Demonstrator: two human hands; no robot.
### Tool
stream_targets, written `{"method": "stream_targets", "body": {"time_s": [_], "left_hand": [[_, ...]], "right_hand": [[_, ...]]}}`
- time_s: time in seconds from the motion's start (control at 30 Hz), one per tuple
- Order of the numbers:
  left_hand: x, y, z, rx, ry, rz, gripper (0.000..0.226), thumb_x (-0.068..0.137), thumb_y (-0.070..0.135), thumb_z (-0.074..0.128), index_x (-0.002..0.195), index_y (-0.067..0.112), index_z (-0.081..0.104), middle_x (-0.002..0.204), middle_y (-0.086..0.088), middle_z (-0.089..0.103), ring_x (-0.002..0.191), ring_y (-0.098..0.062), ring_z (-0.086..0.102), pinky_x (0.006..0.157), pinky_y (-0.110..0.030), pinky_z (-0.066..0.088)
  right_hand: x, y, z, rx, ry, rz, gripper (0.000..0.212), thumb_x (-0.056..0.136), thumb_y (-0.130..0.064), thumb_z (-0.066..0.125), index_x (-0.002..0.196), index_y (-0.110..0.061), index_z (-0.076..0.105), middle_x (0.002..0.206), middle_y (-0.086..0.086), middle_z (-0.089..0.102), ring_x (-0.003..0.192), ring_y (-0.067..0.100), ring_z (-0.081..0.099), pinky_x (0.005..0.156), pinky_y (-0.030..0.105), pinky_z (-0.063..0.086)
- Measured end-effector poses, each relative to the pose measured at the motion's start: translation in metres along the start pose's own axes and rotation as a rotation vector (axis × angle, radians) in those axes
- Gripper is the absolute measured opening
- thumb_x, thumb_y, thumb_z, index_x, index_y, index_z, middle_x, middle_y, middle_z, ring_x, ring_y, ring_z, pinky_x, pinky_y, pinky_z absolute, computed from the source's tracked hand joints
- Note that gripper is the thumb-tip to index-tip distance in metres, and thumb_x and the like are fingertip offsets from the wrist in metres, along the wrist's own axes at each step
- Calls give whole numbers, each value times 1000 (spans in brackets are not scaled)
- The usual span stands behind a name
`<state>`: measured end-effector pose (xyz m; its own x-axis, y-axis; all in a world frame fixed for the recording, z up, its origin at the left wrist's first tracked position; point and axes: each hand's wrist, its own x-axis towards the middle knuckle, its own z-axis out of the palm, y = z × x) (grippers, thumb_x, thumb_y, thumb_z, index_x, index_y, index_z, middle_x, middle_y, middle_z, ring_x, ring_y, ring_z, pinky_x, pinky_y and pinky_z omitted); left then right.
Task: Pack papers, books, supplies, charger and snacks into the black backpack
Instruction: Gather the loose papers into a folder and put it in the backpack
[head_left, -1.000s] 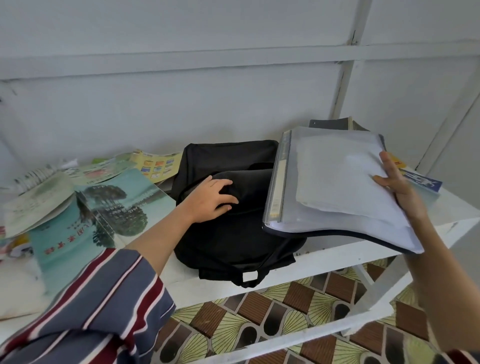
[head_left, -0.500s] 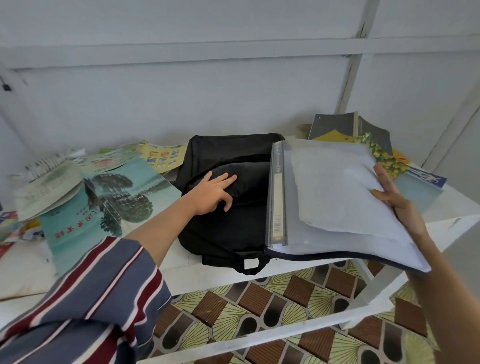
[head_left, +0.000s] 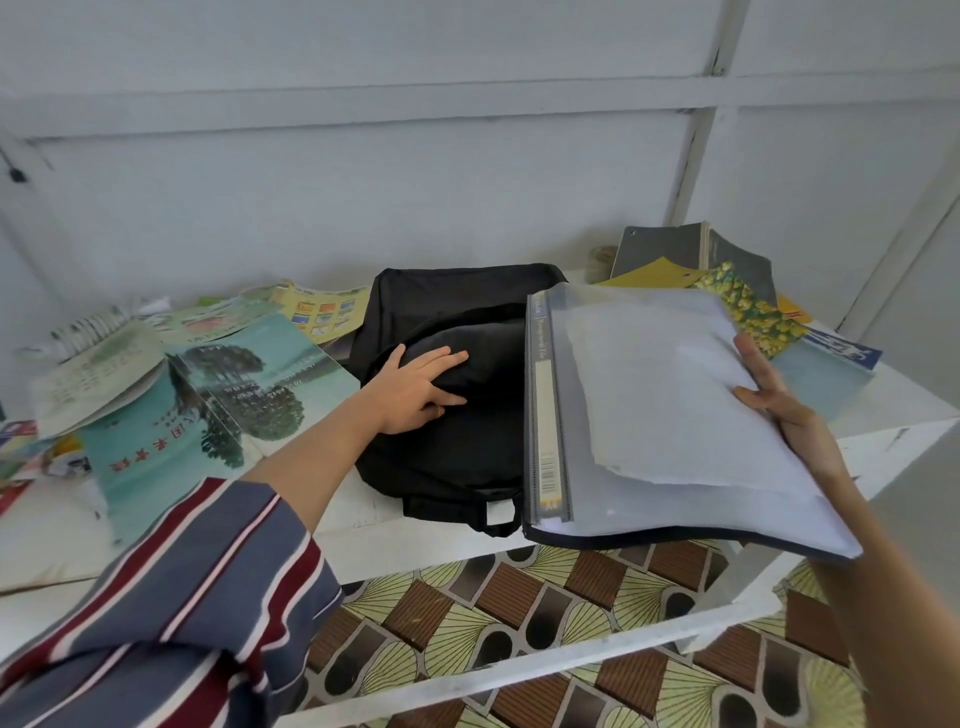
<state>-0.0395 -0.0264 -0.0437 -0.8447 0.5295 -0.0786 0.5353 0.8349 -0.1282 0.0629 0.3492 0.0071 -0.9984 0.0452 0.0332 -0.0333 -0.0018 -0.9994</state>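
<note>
Left hand (head_left: 415, 387) stretched forward, fingers (head_left: 448, 358) spread, palm down; right hand (head_left: 784, 415) raised, thumb pinching against fingers.

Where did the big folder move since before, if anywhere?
Yes. Against the black backpack, the folder has come toward the person, uncovering the books behind it.

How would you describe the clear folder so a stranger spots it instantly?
Find the black backpack on the white table. Just right of it, the right hand holds the clear folder. Unlike the colourful books around, it is translucent, with white sheets inside.
</note>
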Motion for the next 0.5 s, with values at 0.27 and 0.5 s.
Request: {"method": "stream_targets", "body": {"time_s": [0.27,0.5], "left_hand": [[8,-7,-4,4,103,42,34,89,29,59,120,43,58,154,1,12,144,-19,5,111,-47,25],[8,-9,-7,-45,165,72,38,86,11,60,112,37,64,156,-1,8,143,-30,14,107,-44,35]], "right_hand": [[0,-4,-3,-57,-4,6,57,95,5,27,146,-19,24,137,-15,30,74,-27,54,59,0,43],[-1,-4,-7,-60,-1,12,57,94,4,28,144,-24,26,137,-15,33,81,-21,51,62,2,45]]}}
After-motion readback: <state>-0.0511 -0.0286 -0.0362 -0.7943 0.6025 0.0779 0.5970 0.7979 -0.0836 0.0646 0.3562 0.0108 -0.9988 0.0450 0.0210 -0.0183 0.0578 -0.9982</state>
